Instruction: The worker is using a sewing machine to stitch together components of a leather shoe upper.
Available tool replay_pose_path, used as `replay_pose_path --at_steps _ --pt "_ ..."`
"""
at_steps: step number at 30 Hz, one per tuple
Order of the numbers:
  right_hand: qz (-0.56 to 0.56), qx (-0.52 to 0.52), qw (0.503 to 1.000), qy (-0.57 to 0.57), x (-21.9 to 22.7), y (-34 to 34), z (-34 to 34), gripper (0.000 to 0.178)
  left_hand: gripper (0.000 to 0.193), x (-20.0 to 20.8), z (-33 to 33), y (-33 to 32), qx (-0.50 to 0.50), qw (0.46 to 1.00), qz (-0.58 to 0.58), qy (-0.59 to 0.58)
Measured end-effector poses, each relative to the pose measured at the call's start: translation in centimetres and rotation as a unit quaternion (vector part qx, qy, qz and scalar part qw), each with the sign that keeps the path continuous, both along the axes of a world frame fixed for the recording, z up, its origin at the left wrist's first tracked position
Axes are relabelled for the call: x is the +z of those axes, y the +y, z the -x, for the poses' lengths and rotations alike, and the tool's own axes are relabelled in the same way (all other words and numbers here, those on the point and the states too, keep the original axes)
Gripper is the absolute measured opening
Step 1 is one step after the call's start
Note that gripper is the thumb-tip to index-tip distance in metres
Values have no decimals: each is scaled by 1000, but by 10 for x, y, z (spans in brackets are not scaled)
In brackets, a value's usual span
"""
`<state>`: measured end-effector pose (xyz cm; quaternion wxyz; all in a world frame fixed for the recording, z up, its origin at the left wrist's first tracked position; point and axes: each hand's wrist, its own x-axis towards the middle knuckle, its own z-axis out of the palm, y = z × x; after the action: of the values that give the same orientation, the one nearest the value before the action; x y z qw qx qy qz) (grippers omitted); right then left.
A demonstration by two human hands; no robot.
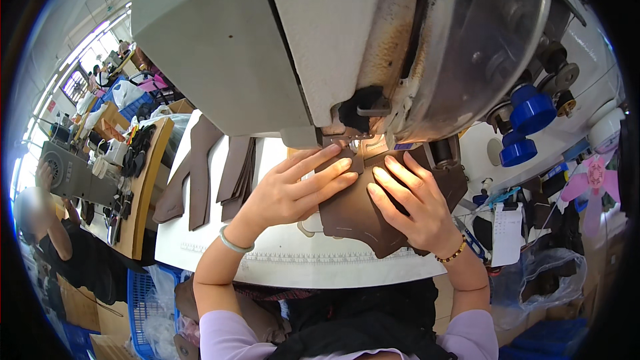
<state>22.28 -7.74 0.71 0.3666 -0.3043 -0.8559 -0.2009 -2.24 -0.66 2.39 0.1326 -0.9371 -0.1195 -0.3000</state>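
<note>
A brown leather-like piece (353,217) lies under the needle area of a large grey sewing machine (220,47). My left hand (293,190) rests on its left edge, fingers stretched toward the lit presser foot (358,153). On the piece's right part, my right hand (417,207) lies flat with fingers spread. Both hands press the piece from above without gripping it. Light stitch-like marks show along its near edge. Left of my left hand, several cut brown pieces (200,173) lie on the white table (280,267). The needle tip is too small to make out.
A blue thread spool (533,110) sits on the machine's right side. A pink fan (593,180) and a white paper pad (507,233) are at the right. Blue basket (140,307) stands below left. Another person (60,240) works at a machine at far left.
</note>
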Motion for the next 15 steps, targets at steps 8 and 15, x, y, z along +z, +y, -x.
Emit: replay_pose_path --at_steps 8,15 --pt "80 5 996 38 6 -13 5 34 33 -7 -4 0 -10 997 -28 -73" --pt "20 6 999 34 1 -9 9 30 42 -6 -5 1 -35 994 -4 -99"
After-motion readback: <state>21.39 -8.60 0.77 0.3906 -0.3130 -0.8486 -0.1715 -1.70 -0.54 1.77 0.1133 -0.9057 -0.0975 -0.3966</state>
